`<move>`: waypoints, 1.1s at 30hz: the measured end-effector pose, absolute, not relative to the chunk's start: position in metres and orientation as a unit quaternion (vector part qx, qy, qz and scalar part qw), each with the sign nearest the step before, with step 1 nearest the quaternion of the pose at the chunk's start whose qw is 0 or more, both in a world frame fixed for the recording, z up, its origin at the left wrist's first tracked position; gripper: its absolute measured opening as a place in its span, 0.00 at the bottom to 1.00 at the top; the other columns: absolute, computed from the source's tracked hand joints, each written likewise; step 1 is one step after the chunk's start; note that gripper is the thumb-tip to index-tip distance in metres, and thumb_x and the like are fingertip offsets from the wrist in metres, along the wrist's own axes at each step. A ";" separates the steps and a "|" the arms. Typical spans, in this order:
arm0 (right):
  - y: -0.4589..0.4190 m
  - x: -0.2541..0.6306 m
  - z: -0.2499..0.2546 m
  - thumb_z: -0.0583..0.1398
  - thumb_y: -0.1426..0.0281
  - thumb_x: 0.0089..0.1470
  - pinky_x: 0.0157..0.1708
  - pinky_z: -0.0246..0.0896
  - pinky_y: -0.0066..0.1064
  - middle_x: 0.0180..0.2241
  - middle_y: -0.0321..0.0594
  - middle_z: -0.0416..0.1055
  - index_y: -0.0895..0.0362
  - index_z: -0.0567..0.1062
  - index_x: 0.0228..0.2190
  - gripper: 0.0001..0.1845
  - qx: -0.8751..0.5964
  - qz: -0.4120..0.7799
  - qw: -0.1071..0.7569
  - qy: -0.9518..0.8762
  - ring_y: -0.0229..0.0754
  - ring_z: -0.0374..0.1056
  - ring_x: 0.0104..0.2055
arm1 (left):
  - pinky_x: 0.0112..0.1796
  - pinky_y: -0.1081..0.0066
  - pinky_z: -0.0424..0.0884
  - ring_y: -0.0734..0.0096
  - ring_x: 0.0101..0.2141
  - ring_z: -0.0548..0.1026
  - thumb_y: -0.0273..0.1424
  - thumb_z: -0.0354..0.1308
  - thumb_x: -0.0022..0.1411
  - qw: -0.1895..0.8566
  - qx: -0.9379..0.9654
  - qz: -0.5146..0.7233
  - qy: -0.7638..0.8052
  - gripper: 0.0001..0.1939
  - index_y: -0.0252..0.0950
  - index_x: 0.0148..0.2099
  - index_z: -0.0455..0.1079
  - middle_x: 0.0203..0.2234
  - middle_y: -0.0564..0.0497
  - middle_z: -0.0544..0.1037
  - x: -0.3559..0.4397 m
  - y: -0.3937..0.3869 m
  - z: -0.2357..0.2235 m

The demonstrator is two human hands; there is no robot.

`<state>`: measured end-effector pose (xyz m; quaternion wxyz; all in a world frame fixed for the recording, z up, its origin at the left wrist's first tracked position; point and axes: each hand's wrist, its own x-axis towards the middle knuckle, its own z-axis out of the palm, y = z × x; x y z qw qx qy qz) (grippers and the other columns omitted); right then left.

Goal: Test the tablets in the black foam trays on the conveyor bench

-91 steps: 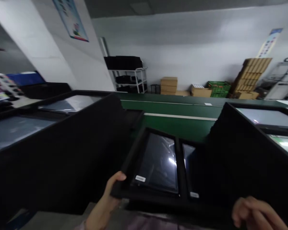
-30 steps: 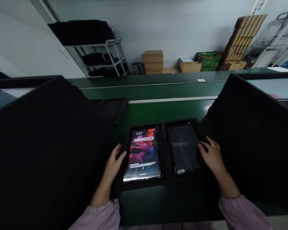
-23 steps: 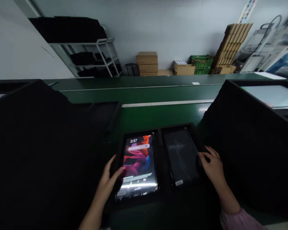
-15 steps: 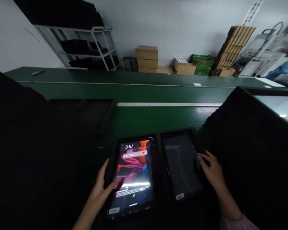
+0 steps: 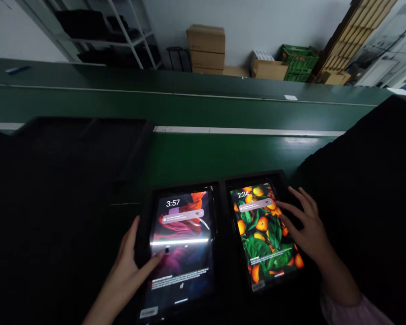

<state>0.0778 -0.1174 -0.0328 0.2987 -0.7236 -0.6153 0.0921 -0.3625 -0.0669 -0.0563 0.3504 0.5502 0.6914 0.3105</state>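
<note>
- We see two lit tablets side by side in one black tray (image 5: 223, 239) on the near side of the bench: the left tablet (image 5: 184, 262) reads 3:57 over red folds, the right tablet (image 5: 260, 232) reads 2:34 over oranges and leaves.
- Our left hand (image 5: 130, 266) has its thumb stretched over the left tablet's screen and its fingers along the tray's left side; we cannot tell whether it grips there.
- Our right hand (image 5: 306, 225) is spread, forefinger and thumb reaching to the right tablet's right edge, pinching nothing; whether the tips touch, we cannot tell.
- We judge each tablet flat, stiff and fairly light, with smooth glass that could slip and would scratch or crack if knocked; we would take hold by the long outer edges, off the screen.
- The tray looks light and matt, so we would lift it by its left and right rims and keep it level.
- Beneath lies a smooth green bench (image 5: 196, 155), crossed by a white strip (image 5: 250, 131); another black tray (image 5: 115, 135) sits far left of ours, and a dark stack (image 5: 375, 180) rises at the right.
- In the dim room beyond, we make out a pale rack (image 5: 131, 40), a stool (image 5: 178, 48), brown cartons (image 5: 206, 43) and green crates (image 5: 297, 58) by the wall.
</note>
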 end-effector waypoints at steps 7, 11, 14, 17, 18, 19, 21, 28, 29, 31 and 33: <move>-0.122 0.072 -0.028 0.57 0.58 0.70 0.67 0.60 0.63 0.69 0.36 0.66 0.42 0.87 0.42 0.17 -0.600 0.067 0.274 -0.749 0.60 0.48 0.77 | 0.70 0.46 0.56 0.41 0.69 0.65 0.53 0.61 0.57 0.376 0.411 0.347 0.755 0.43 0.41 0.70 0.67 0.68 0.44 0.71 -0.331 -0.022 -0.017; -0.130 0.077 -0.035 0.56 0.54 0.70 0.66 0.61 0.63 0.71 0.37 0.62 0.42 0.85 0.50 0.19 -0.666 0.034 0.259 -0.698 0.61 0.48 0.76 | 0.68 0.47 0.63 0.43 0.66 0.71 0.57 0.64 0.57 0.403 0.346 0.372 0.761 0.33 0.58 0.64 0.73 0.63 0.62 0.77 -0.336 -0.051 -0.011; -0.140 0.080 -0.036 0.56 0.52 0.70 0.66 0.61 0.62 0.73 0.36 0.59 0.41 0.81 0.56 0.21 -0.704 0.022 0.265 -0.659 0.60 0.50 0.76 | 0.69 0.44 0.60 0.40 0.68 0.67 0.60 0.67 0.51 0.412 0.337 0.348 0.771 0.29 0.71 0.57 0.76 0.63 0.74 0.76 -0.372 -0.088 -0.037; -0.144 0.080 -0.031 0.57 0.55 0.70 0.68 0.59 0.61 0.74 0.33 0.56 0.40 0.80 0.55 0.19 -0.689 0.036 0.264 -0.674 0.60 0.48 0.77 | 0.66 0.37 0.64 0.33 0.70 0.63 0.58 0.71 0.42 0.415 0.321 0.321 0.789 0.32 0.77 0.53 0.76 0.64 0.80 0.73 -0.410 -0.114 -0.067; -0.145 0.080 -0.029 0.58 0.55 0.69 0.68 0.58 0.62 0.74 0.33 0.56 0.40 0.80 0.55 0.18 -0.682 0.039 0.263 -0.681 0.60 0.48 0.77 | 0.64 0.37 0.68 0.32 0.69 0.63 0.57 0.72 0.40 0.424 0.325 0.316 0.784 0.35 0.79 0.55 0.74 0.65 0.80 0.71 -0.417 -0.119 -0.072; -0.146 0.079 -0.027 0.58 0.56 0.69 0.68 0.58 0.62 0.74 0.33 0.56 0.40 0.80 0.55 0.17 -0.679 0.039 0.264 -0.684 0.60 0.48 0.77 | 0.62 0.37 0.71 0.32 0.69 0.63 0.56 0.73 0.41 0.438 0.332 0.311 0.776 0.40 0.79 0.59 0.71 0.66 0.78 0.70 -0.420 -0.122 -0.075; -0.150 0.078 -0.024 0.58 0.58 0.69 0.68 0.58 0.63 0.73 0.34 0.58 0.40 0.79 0.56 0.18 -0.684 0.039 0.265 -0.678 0.60 0.50 0.76 | 0.61 0.39 0.73 0.33 0.69 0.63 0.57 0.72 0.45 0.464 0.344 0.295 0.761 0.48 0.74 0.69 0.63 0.70 0.71 0.67 -0.415 -0.123 -0.072; -0.169 0.082 -0.027 0.57 0.59 0.68 0.68 0.54 0.68 0.76 0.25 0.51 0.39 0.85 0.39 0.16 -0.655 0.037 0.227 -0.720 0.65 0.40 0.79 | 0.69 0.46 0.64 0.40 0.72 0.59 0.55 0.68 0.58 0.473 0.384 0.300 0.734 0.51 0.57 0.78 0.53 0.75 0.55 0.62 -0.367 -0.116 -0.030; -0.166 0.082 -0.029 0.56 0.58 0.68 0.68 0.54 0.68 0.76 0.26 0.51 0.38 0.85 0.43 0.16 -0.662 0.035 0.222 -0.715 0.66 0.40 0.79 | 0.68 0.46 0.64 0.39 0.72 0.59 0.55 0.68 0.58 0.475 0.387 0.305 0.729 0.51 0.55 0.77 0.53 0.75 0.54 0.62 -0.362 -0.114 -0.028; -0.158 0.084 -0.031 0.56 0.55 0.68 0.69 0.52 0.71 0.76 0.27 0.49 0.36 0.80 0.54 0.18 -0.682 0.037 0.219 -0.697 0.69 0.42 0.78 | 0.69 0.45 0.63 0.38 0.73 0.57 0.55 0.69 0.57 0.473 0.388 0.314 0.726 0.51 0.52 0.77 0.54 0.75 0.51 0.61 -0.356 -0.110 -0.025; -0.148 0.087 -0.032 0.56 0.52 0.68 0.70 0.51 0.73 0.77 0.28 0.49 0.34 0.72 0.64 0.25 -0.695 0.045 0.220 -0.683 0.71 0.43 0.78 | 0.70 0.45 0.59 0.39 0.74 0.54 0.53 0.69 0.60 0.469 0.395 0.329 0.718 0.50 0.50 0.78 0.54 0.76 0.49 0.57 -0.352 -0.105 -0.026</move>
